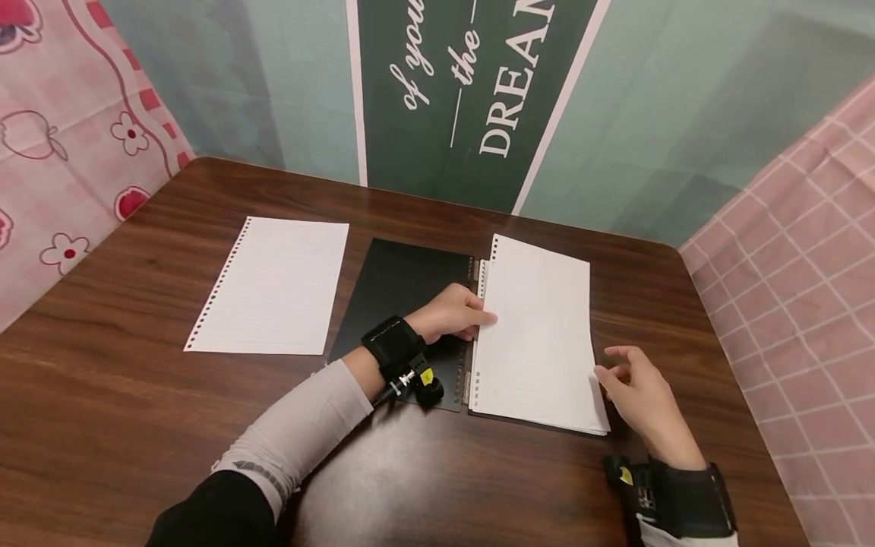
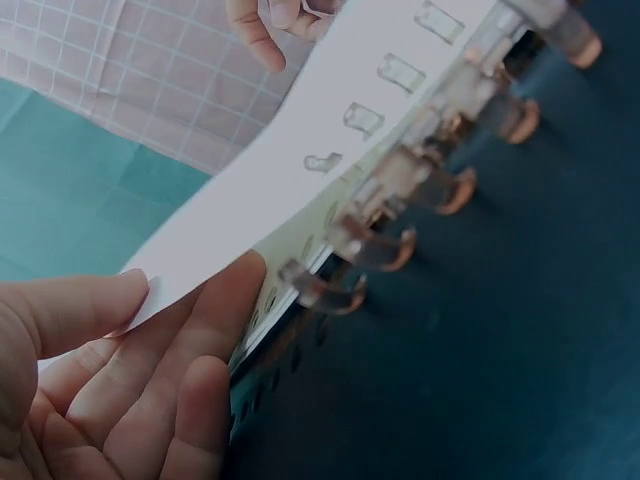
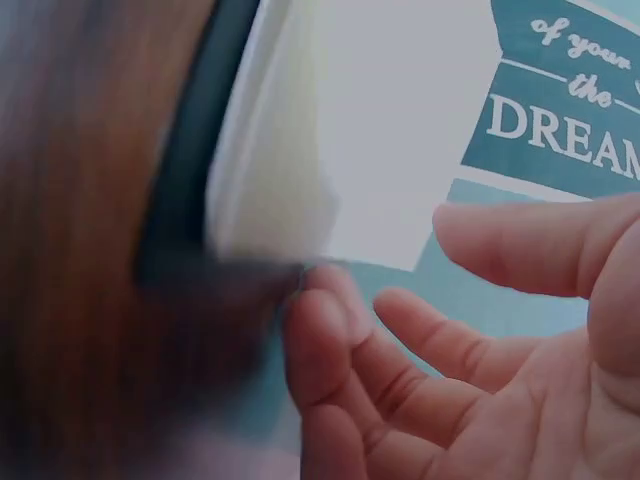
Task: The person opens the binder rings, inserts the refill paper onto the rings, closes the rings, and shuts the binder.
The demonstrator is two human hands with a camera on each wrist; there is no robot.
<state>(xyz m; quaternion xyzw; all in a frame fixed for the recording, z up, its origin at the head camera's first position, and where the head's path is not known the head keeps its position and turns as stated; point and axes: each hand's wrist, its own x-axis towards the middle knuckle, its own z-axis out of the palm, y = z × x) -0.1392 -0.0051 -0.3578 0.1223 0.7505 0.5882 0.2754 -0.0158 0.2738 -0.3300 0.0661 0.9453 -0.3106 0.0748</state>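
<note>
A black ring binder lies open, its bare left cover (image 1: 417,273) flat on the table and a stack of punched pages on its right side. Clear rings (image 2: 440,185) run along the spine. My left hand (image 1: 451,313) reaches across the cover and pinches the left, punched edge of a white sheet (image 1: 540,327) between thumb and fingers. That sheet sits askew over the pages, its top sticking out past them, and its holes show beside the rings in the left wrist view. Close to the sheet's right edge is my right hand (image 1: 639,391), fingers loosely bent and apart from the thumb.
Another punched, lined sheet (image 1: 273,289) lies on the brown wooden table (image 1: 123,304) left of the binder. A green cloth with lettering (image 1: 472,91) hangs behind the table. Pink checked cloth (image 1: 813,304) stands at the right, and fruit-patterned cloth (image 1: 61,152) at the left.
</note>
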